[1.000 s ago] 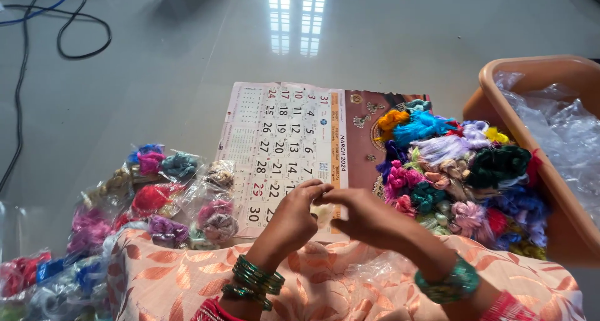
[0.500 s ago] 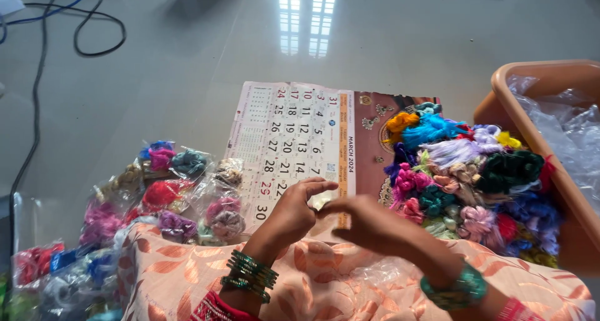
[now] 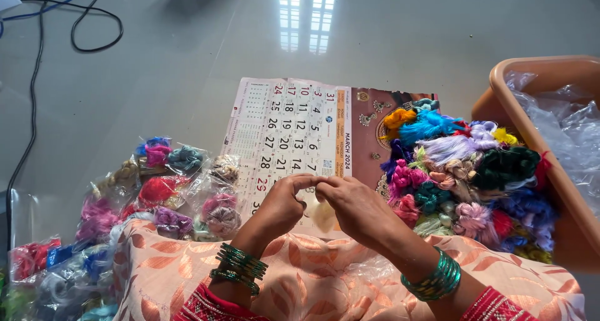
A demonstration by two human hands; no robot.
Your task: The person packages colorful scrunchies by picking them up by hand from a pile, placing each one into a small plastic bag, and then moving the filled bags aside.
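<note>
Both hands meet fingertip to fingertip, left hand [image 3: 281,203] and right hand [image 3: 355,205] pinching a small pale bundle [image 3: 324,215], loose thread heap [image 3: 465,171] at three o'clock, nearer the right.

A small clear plastic bag [image 3: 325,215] with a pale cream thread bundle inside hangs just below the pinch where the fingertips of both hands meet. Its top edge is gathered in that grip. The pouch sags limp over the calendar sheet [image 3: 287,133], partly hidden behind the hands.
</note>
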